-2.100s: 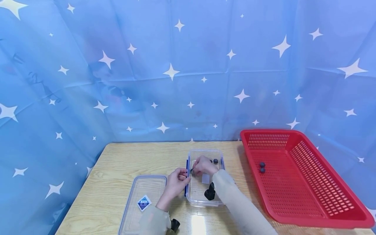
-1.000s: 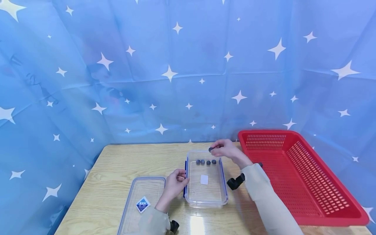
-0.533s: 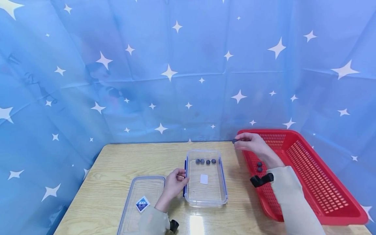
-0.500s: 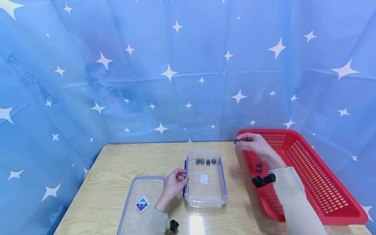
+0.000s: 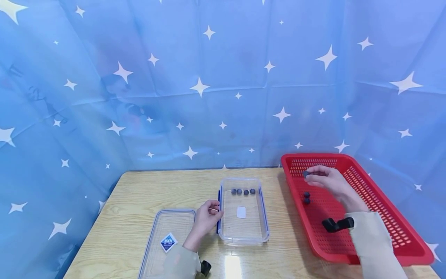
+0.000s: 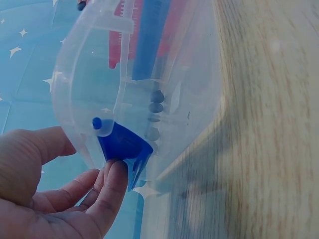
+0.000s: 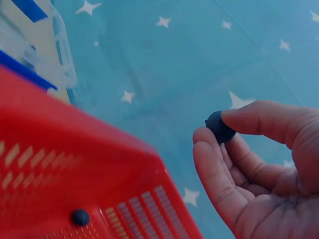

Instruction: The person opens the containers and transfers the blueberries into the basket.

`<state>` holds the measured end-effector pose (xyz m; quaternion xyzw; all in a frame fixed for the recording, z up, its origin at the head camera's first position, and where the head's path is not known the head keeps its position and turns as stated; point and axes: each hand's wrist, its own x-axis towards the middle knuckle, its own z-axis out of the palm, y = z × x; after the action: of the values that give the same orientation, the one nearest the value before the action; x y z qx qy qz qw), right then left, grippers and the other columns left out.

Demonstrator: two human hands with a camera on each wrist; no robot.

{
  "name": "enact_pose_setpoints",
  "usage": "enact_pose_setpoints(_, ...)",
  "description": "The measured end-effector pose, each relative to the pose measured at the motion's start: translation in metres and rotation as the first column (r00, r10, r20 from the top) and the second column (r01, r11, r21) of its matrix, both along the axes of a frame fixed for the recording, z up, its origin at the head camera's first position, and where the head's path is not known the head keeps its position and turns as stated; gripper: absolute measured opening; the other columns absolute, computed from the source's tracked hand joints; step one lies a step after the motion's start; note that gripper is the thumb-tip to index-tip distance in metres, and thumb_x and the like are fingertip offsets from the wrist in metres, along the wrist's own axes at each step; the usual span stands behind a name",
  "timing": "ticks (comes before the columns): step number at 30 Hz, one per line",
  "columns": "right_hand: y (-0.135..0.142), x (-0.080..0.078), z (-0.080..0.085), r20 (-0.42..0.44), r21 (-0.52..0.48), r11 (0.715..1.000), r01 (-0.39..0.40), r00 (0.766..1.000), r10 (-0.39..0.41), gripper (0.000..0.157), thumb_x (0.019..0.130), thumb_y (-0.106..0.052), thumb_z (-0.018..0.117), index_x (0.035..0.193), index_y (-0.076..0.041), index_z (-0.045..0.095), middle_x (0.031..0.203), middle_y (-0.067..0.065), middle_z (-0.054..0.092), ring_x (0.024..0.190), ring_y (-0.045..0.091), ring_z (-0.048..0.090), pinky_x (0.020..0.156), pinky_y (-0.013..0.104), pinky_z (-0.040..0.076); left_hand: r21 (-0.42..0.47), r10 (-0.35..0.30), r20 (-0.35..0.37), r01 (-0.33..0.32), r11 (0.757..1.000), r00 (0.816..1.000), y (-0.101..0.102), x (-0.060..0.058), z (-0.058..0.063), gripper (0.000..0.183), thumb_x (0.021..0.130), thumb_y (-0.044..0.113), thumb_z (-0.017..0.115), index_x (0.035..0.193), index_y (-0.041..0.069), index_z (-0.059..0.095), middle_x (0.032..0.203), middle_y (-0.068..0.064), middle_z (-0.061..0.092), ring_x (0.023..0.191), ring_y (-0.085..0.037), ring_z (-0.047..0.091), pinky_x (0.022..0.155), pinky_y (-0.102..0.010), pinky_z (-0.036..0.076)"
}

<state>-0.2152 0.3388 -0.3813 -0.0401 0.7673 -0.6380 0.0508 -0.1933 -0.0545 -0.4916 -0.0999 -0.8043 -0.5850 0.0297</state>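
In the head view, my right hand [image 5: 332, 186] is above the red basket [image 5: 332, 242], pinching a dark blueberry [image 7: 221, 127] between thumb and fingertips. Two more blueberries [image 5: 306, 197] lie close together on the basket's floor near its left wall. My left hand [image 5: 205, 220] holds the left side of a clear plastic food container [image 5: 266, 223]. Its fingertips touch a blue clip [image 6: 124, 144] there, seen in the left wrist view. Inside the container, several blueberries [image 5: 246, 192] sit in a row along the far end, with a white rectangular label [image 5: 241, 212] at the middle.
A clear lid [image 5: 175, 221] with a blue rim and a diamond-shaped sticker [image 5: 168, 242] lies left of the container, partly under the left forearm. The wooden table [image 5: 139, 193] ends at a blue starry curtain [image 5: 209, 116] behind.
My right hand has moved a blueberry out of the container, rightward past the basket's rim, to over the basket. The left hand has stayed at the container's side.
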Motion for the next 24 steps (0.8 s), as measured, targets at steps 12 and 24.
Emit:
enact_pose_setpoints(12,0.041,0.009,-0.010,0.013,-0.192,0.981,-0.001,1.000,0.004,0.015,0.092,0.000,0.056,0.098,-0.010,0.065,0.090,-0.002,0.067,0.083,0.011,0.067,0.074,0.023,0.053,-0.003,-0.001,0.006,0.001,1.000,1.000,-0.001,-0.001,0.000,0.024,0.079,-0.001,0.068,0.100,-0.008,0.060,0.087,-0.013,0.062,0.072,-0.016,0.058,0.062,-0.021,0.048)
enact_pose_setpoints(24,0.051,0.015,-0.020,0.011,-0.202,0.977,-0.064,0.998,0.067,0.020,0.096,-0.005,0.049,0.106,-0.016,0.062,0.097,-0.005,0.068,0.088,0.010,0.066,0.075,0.024,0.053,0.006,-0.011,0.003,0.011,1.000,1.000,-0.001,-0.001,-0.001,0.025,0.078,-0.001,0.068,0.101,-0.009,0.059,0.088,-0.014,0.062,0.072,-0.017,0.058,0.061,-0.019,0.047)
